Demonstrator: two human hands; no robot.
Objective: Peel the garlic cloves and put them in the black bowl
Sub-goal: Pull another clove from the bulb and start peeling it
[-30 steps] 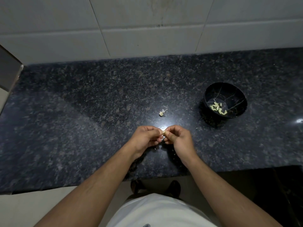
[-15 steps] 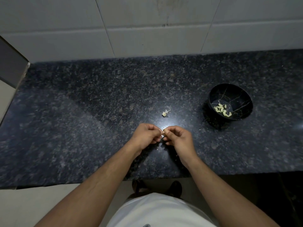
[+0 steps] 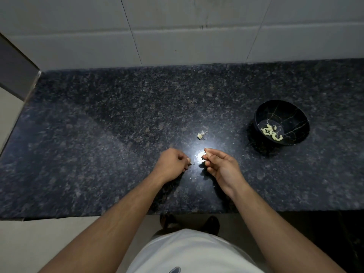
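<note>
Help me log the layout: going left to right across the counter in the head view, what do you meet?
Left hand → garlic scrap lying on the counter → right hand → black bowl holding peeled cloves.

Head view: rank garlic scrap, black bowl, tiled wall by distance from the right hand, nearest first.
From the right hand:
1. Garlic scrap, on the counter just beyond the fingers, slightly to the left.
2. Black bowl, farther off to the right, with peeled cloves inside.
3. Tiled wall, behind the back edge of the counter.
</note>
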